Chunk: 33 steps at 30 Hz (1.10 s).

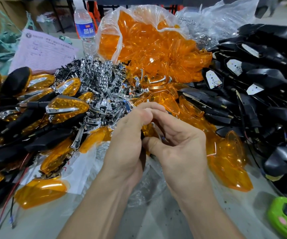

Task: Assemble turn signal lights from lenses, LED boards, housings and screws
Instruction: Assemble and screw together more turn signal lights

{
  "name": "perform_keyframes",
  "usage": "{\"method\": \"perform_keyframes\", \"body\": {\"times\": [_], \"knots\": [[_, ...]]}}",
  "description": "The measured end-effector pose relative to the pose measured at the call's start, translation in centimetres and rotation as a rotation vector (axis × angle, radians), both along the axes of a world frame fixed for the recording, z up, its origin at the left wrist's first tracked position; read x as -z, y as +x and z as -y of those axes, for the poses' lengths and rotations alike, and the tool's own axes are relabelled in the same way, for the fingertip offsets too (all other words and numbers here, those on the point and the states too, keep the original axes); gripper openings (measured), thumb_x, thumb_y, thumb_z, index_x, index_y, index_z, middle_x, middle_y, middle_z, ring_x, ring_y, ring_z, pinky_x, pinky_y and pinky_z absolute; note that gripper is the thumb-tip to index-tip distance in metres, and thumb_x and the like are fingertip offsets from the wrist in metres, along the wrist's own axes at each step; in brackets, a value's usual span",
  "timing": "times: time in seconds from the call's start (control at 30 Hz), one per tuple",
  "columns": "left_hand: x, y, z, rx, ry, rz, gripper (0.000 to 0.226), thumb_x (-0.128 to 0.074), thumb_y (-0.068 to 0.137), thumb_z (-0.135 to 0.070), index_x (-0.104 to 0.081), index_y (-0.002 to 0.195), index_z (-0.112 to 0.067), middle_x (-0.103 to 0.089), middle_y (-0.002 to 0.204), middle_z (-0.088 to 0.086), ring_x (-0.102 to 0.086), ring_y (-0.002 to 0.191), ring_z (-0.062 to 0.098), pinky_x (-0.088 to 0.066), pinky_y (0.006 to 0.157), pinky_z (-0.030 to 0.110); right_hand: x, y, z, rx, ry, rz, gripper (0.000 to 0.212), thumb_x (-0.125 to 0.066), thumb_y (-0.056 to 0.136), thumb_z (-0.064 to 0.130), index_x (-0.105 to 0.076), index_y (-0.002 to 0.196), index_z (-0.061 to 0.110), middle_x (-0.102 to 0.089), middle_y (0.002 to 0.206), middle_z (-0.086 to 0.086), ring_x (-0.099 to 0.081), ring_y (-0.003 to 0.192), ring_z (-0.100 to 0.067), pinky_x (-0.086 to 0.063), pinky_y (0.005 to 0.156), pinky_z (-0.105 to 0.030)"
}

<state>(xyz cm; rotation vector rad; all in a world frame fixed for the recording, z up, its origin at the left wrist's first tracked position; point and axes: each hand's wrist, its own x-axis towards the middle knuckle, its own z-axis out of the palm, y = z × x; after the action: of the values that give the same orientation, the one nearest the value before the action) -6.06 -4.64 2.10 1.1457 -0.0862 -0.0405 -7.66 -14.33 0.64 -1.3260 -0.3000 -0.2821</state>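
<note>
Centrally, head view: left hand (127,135) and right hand (179,140) both curl round one amber lens (147,130), mostly hidden; possibly more is pinched there. Clear bag (108,31) at back holds loose lenses (149,42). Black housings (268,78) with white LED boards (212,80) are piled right.

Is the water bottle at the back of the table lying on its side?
No, the water bottle stands upright, white cap on top, behind the pile of chrome trim pieces.
</note>
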Motion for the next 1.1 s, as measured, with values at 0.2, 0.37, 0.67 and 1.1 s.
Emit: {"method": "perform_keyframes", "body": {"times": [0.2, 0.37, 0.67, 1.1], "knots": [[0.3, -0.1, 0.1, 0.049, -0.24, -0.003, 0.041, -0.066, 0.066, -0.015, -0.066, 0.107, -0.018, -0.068, 0.094, 0.007, -0.064, 0.085, 0.021, -0.058, 0.076, 0.036, -0.4, 0.2, -0.3, 0.0, -0.1, 0.012, 0.039, -0.071, 0.081, -0.014, -0.079, 0.11, 0.012, -0.077, 0.097, 0.006, -0.07, 0.086, -0.001, -0.052, 0.077, -0.016], [0.3, -0.2, 0.3, -0.038, -0.128, 0.076, 0.043, -0.068, 0.068, -0.026, -0.068, 0.11, -0.019, -0.076, 0.107, 0.005, -0.071, 0.094, 0.017, -0.06, 0.08, 0.031, -0.5, 0.0, -0.2, 0.027, -0.064, 0.038, 0.034, -0.075, 0.085, -0.01, -0.078, 0.112, 0.01, -0.079, 0.095, 0.003, -0.071, 0.087, -0.001, -0.054, 0.077, -0.017], [0.4, -2.0, 1.5, -0.141, 0.222, 0.267, 0.02, -0.068, 0.085, -0.046, -0.075, 0.103, -0.047, -0.076, 0.093, -0.013, -0.071, 0.091, 0.001, -0.054, 0.08, 0.015, -1.0, -0.3, 0.6, 0.12, 0.04, 0.085, 0.051, -0.076, 0.081, -0.017, -0.075, 0.108, 0.026, -0.079, 0.095, 0.009, -0.072, 0.082, 0.002, -0.056, 0.073, -0.014], [0.2, -1.7, 1.8, -0.193, 0.043, 0.083, 0.042, -0.059, 0.077, -0.038, -0.078, 0.106, -0.015, -0.071, 0.112, 0.028, -0.064, 0.112, 0.051, -0.05, 0.102, 0.068, -0.7, -0.6, 0.5, 0.099, -0.026, 0.053, 0.043, -0.078, 0.078, -0.017, -0.078, 0.112, 0.008, -0.078, 0.11, -0.008, -0.073, 0.106, -0.019, -0.058, 0.096, -0.039]]}}
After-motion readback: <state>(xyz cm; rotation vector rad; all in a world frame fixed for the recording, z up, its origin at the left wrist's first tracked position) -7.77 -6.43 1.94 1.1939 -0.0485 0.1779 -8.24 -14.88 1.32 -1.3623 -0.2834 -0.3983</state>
